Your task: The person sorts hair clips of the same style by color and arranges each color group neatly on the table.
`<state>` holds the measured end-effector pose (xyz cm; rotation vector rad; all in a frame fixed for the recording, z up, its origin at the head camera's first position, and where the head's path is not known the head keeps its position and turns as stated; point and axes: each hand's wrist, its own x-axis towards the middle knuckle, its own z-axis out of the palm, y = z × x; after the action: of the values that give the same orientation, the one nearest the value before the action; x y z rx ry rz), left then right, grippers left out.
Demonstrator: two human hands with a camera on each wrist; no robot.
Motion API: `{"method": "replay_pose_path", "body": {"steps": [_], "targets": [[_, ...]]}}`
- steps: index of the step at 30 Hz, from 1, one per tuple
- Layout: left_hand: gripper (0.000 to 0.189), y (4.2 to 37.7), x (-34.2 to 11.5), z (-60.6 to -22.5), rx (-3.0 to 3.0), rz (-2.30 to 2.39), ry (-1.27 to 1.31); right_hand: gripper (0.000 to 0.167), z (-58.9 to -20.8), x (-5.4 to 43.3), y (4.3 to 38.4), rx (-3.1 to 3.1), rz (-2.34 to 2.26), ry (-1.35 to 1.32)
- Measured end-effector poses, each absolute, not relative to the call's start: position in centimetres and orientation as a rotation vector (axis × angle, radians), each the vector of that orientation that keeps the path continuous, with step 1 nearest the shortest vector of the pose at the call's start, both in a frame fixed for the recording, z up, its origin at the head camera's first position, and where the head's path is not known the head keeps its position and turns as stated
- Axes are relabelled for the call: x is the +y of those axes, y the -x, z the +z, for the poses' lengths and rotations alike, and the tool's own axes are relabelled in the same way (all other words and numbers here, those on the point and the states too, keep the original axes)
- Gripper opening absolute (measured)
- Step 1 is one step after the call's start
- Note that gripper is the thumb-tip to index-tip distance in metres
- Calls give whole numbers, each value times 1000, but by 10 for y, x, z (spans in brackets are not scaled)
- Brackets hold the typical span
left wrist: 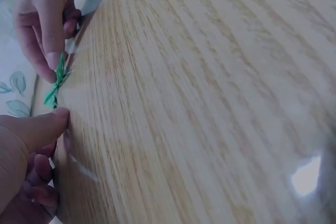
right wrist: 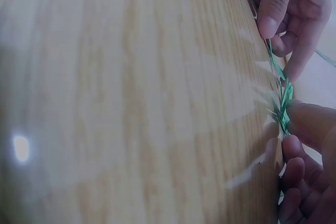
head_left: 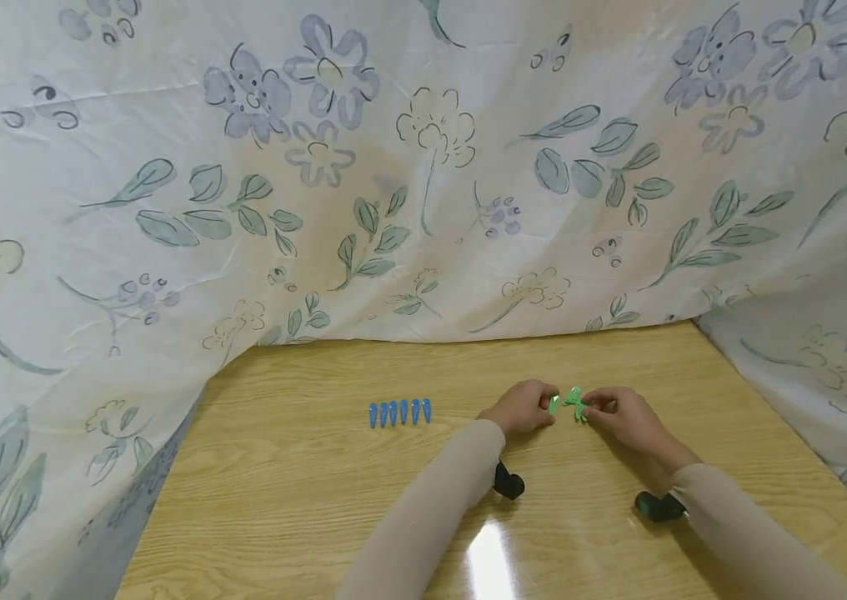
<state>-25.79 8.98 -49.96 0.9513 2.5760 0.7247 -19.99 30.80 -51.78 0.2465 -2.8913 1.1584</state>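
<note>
Green strips (head_left: 573,397) splay from pinching right fingers (head_left: 601,394); left fingers (head_left: 542,389) pinch another strip (head_left: 553,404).

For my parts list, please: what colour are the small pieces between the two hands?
The small pieces are bright green, seen best in the head view.

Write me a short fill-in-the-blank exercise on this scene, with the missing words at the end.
1. The row of blue pieces on the table counts ____ in all.
2. The small cluster between the left hand and the right hand is coloured ____.
3. Of the two hands, the ____ one is nearer the blue row.

Missing words: six; green; left.
</note>
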Motion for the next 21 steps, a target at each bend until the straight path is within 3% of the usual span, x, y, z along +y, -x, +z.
{"method": "replay_pose_path", "body": {"steps": [21], "targets": [[50,258,58,-500,2524,940,-930,27,-515,302,199,-2905,1066,-236]]}}
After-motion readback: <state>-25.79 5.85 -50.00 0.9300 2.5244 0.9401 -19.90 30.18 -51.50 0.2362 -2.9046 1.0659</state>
